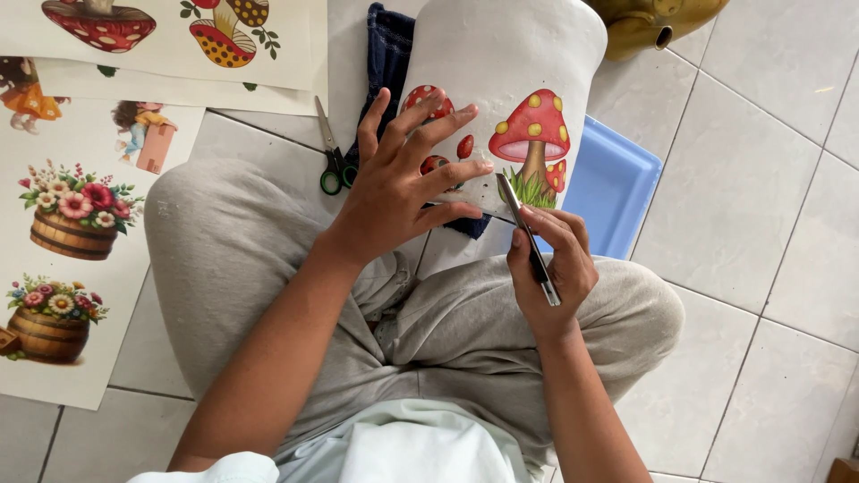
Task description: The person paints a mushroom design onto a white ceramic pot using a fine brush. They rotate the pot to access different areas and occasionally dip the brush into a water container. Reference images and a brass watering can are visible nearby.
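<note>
- White pot (510, 54) with red mushroom pictures lies across the lap, over a blue cloth (387, 49).
- Left hand (403, 183) is spread flat on it.
- Right hand (548, 259) pinches a thin metal blade (528, 240), tip at the mushroom decal (532, 143).
- Scissors (333, 156), blue tray (613, 183) and picture sheets (72, 233) are on the floor.
</note>
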